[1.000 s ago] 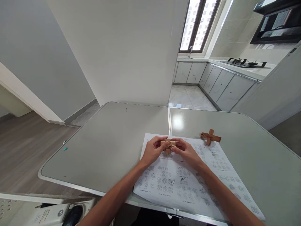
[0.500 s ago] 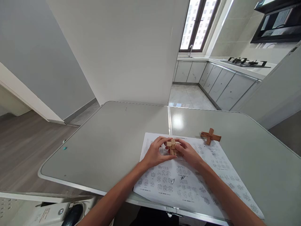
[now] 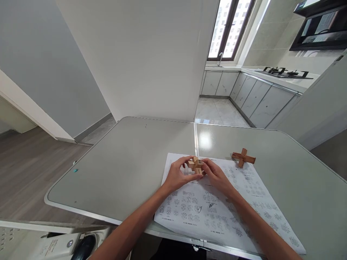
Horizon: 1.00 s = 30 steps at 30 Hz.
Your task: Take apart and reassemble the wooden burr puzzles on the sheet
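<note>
A light wooden burr puzzle (image 3: 197, 164) of interlocking blocks is held between my two hands, just above the printed sheet. My left hand (image 3: 176, 174) grips it from the left, with the thumb below and the fingers at the top. On the other side, the fingers of my right hand (image 3: 215, 174) are closed on the puzzle's right edge. Under both hands lies a white paper sheet (image 3: 189, 206) printed with rows of puzzle diagrams. A darker wooden cross-shaped puzzle (image 3: 243, 158) rests at the sheet's upper right corner.
The grey folding table (image 3: 130, 162) has a metal seam (image 3: 195, 139) down its middle. A small teal bit (image 3: 76, 170) lies near its left edge. At the lower left, a box-like white item (image 3: 58, 245) sits below table height. A kitchen counter stands beyond.
The light puzzle has turned in my hands, showing another side, with blocks now angled. My right fingers have shifted along its right edge. The dark cross puzzle stays put.
</note>
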Each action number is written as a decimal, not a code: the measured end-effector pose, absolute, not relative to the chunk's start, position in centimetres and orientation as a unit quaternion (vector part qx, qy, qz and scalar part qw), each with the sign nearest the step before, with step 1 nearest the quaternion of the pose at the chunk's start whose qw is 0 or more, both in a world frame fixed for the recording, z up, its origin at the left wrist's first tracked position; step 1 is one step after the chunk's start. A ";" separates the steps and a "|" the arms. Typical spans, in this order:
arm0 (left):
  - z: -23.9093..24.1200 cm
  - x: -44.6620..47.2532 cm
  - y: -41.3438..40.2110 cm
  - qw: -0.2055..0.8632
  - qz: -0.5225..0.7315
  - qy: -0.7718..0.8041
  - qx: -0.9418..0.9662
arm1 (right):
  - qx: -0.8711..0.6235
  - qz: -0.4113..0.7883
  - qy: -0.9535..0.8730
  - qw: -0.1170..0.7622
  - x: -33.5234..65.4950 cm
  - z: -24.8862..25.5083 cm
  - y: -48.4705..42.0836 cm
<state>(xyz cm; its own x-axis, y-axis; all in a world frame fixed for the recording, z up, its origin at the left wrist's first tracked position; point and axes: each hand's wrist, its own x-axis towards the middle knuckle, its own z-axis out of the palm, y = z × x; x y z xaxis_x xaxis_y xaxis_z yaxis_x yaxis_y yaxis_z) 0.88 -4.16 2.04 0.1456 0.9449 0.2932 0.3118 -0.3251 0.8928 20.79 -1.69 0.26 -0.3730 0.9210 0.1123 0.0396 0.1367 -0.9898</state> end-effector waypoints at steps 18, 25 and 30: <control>2.0 0.7 -3.9 0.301 0.428 0.441 0.729 | -0.313 0.734 -0.439 0.413 21.3 -0.5 -0.8; 0.8 0.7 -3.2 0.279 0.428 0.533 0.674 | -0.273 0.733 -0.226 0.581 23.7 -1.2 2.0; 1.2 0.7 -3.3 0.287 0.399 0.534 0.688 | -0.271 0.703 -0.167 0.636 24.7 -2.2 3.0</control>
